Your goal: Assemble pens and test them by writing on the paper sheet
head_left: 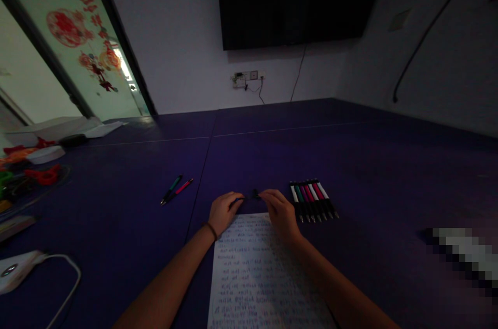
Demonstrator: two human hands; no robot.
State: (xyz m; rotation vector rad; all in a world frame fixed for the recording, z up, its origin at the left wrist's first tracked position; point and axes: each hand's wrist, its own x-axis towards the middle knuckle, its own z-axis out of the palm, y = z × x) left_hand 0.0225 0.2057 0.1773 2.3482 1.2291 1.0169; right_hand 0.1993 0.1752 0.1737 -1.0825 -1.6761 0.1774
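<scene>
My left hand (225, 212), with a dark band (212, 231) on its wrist, is closed in a pinch beyond the top left of a handwritten sheet of paper (249, 277). A small dark tip shows at its fingertips. My right hand (280, 213) is also pinched, over the sheet's top right. By its fingertips is a small black piece (256, 193), too dark to name. The two hands are a short gap apart. Right of my right hand lies a neat row of several pens (314, 199) in white, green, purple and pink. A green pen (171, 188) and a pink pen (182, 187) lie to the left.
The purple table (249, 158) reaches to the wall with a black screen (299, 2). At the left are a white device (17, 272) with a cable (75, 266), a white round object (45, 154) and red-handled things (44, 175). A pixelated object (465, 251) is at right.
</scene>
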